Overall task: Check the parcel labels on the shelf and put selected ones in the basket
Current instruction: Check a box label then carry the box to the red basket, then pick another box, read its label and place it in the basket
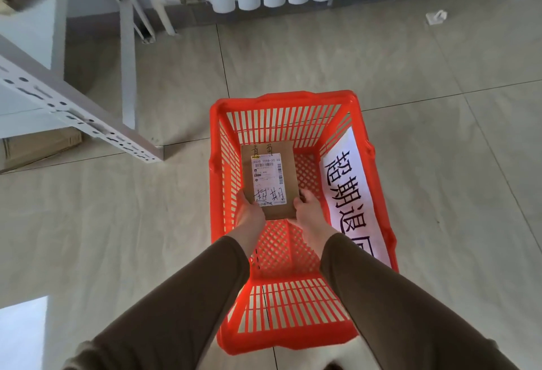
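Both hands, left hand (pixel 249 211) and right hand (pixel 308 208), grip a labelled parcel (pixel 269 179) inside the red basket (pixel 215 164), perhaps touching its bottom.

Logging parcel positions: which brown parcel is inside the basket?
The labelled parcel held by both hands inside the red basket; the other cardboard box lies on the floor under the shelf.
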`<state>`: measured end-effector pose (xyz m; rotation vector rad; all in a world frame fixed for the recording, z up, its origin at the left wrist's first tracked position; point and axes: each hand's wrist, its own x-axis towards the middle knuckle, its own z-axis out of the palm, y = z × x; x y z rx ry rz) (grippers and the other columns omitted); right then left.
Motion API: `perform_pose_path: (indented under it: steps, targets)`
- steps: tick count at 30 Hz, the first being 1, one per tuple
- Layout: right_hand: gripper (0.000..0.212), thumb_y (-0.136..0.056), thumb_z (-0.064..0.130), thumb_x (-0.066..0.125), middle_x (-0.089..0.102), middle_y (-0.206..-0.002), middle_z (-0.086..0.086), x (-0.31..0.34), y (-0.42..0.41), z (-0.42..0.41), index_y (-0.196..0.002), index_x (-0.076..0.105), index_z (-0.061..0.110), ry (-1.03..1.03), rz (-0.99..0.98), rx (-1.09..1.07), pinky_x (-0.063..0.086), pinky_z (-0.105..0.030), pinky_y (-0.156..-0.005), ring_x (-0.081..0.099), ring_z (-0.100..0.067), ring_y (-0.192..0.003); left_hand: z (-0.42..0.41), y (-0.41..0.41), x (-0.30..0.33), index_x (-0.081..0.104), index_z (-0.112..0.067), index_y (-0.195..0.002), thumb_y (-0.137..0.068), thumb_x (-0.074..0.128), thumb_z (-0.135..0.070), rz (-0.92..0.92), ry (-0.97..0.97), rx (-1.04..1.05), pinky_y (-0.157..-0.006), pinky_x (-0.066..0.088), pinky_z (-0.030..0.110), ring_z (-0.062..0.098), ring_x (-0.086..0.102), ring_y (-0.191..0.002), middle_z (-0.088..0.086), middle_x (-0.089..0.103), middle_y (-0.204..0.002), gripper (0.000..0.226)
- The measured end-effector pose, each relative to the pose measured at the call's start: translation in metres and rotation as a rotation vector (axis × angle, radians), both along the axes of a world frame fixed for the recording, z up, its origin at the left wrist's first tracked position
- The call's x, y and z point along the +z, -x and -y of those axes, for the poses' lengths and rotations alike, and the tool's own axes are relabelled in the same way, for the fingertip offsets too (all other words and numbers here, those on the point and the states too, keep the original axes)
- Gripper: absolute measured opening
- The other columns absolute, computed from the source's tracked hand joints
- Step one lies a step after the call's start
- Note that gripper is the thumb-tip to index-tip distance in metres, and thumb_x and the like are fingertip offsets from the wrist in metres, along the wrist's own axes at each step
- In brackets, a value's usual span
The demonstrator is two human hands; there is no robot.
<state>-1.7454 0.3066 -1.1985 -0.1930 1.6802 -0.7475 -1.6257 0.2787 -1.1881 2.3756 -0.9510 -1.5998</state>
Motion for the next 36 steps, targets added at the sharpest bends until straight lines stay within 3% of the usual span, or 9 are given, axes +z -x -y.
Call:
perform_pose_path:
  steps: [2,5,7,10,15,19,24,26,36]
  targets:
    - [0.037,-0.109,0.005,0.039,0.070,-0.124,-0.007,-0.004,-0.003,-0.001,-0.138,0.058,0.019,-0.004,-0.017,0.018,0.060,-0.038,-0.091,0.069,-0.021,-0.107,0.000,0.001,0.003,0.014,-0.033,-0.161,-0.110,0.033,-0.016,-0.015,0.012,0.019,-0.086,0.052,0.040,0.034,0.062,-0.109,0.012,0.056,-0.141,0.057]
    - [0.043,-0.106,0.002,0.041,0.071,-0.127,-0.006,0.002,-0.005,-0.002,-0.141,0.059,0.019,0.015,-0.064,0.064,0.056,-0.038,-0.101,0.068,-0.021,-0.111,0.000,-0.001,0.013,0.010,-0.033,-0.163,-0.109,0.035,-0.019,0.016,0.001,0.017,-0.097,0.054,0.047,0.037,0.062,-0.120,0.011,0.053,-0.147,0.062]
    - [0.044,-0.104,-0.002,0.042,0.069,-0.130,-0.007,0.020,-0.005,-0.004,-0.143,0.057,0.015,0.039,-0.067,0.106,0.056,-0.025,-0.092,0.066,-0.019,-0.112,-0.005,-0.003,0.020,0.018,-0.032,-0.160,-0.106,0.040,-0.019,0.011,0.010,-0.014,-0.099,0.054,0.050,0.037,0.062,-0.122,0.008,0.053,-0.149,0.060]
    - [0.038,-0.103,-0.004,0.045,0.072,-0.117,0.000,0.069,-0.007,-0.009,-0.133,0.060,0.012,0.081,-0.088,0.136,0.051,-0.008,-0.068,0.069,-0.014,-0.106,-0.017,-0.008,0.067,0.029,-0.026,-0.155,-0.106,0.041,-0.015,-0.057,0.057,-0.044,-0.068,0.055,0.033,0.025,0.065,-0.095,0.003,0.059,-0.139,0.052]
    - [0.031,-0.106,0.010,0.050,0.063,-0.114,0.015,0.204,-0.022,-0.015,-0.135,0.058,0.018,0.123,-0.097,0.156,0.046,-0.018,-0.080,0.062,-0.004,-0.105,-0.029,-0.030,0.166,0.042,-0.032,-0.147,-0.103,0.052,-0.032,-0.162,0.096,-0.039,-0.067,0.054,0.028,0.022,0.067,-0.101,-0.001,0.065,-0.131,0.045]
    - [0.014,-0.106,0.015,0.049,0.064,-0.103,0.012,0.329,-0.044,-0.007,-0.116,0.059,0.016,0.187,-0.187,0.262,0.044,-0.013,-0.064,0.060,0.005,-0.090,-0.025,-0.054,0.299,0.043,-0.020,-0.151,-0.103,0.057,-0.027,-0.269,0.160,0.031,-0.089,0.053,0.033,0.027,0.064,-0.120,-0.006,0.058,-0.141,0.050]
    - [0.042,-0.101,0.015,0.058,0.063,-0.140,-0.004,0.512,-0.085,0.012,-0.143,0.057,0.012,0.360,-0.277,0.389,0.046,-0.028,-0.104,0.061,-0.015,-0.123,-0.017,-0.105,0.484,0.025,-0.019,-0.163,-0.103,0.060,-0.027,-0.275,0.279,0.031,-0.111,0.033,0.034,0.025,0.037,-0.149,0.004,0.034,-0.165,0.069]
    - [0.042,-0.100,0.012,0.059,0.063,-0.141,-0.007,0.586,-0.104,0.019,-0.142,0.059,0.009,0.448,-0.289,0.471,0.043,-0.027,-0.106,0.060,-0.019,-0.129,-0.015,-0.132,0.560,0.029,-0.020,-0.161,-0.100,0.063,-0.025,-0.280,0.384,0.056,-0.120,0.030,0.039,0.024,0.036,-0.150,0.005,0.034,-0.165,0.069]
    - [0.032,-0.102,0.016,0.057,0.068,-0.131,0.002,0.879,-0.252,0.025,-0.134,0.064,0.016,0.969,-0.332,0.825,0.047,-0.031,-0.109,0.061,-0.012,-0.122,-0.045,-0.294,0.863,0.048,-0.015,-0.151,-0.100,0.065,-0.016,-0.294,0.901,0.174,-0.111,0.038,0.030,0.020,0.048,-0.140,0.003,0.050,-0.153,0.054]
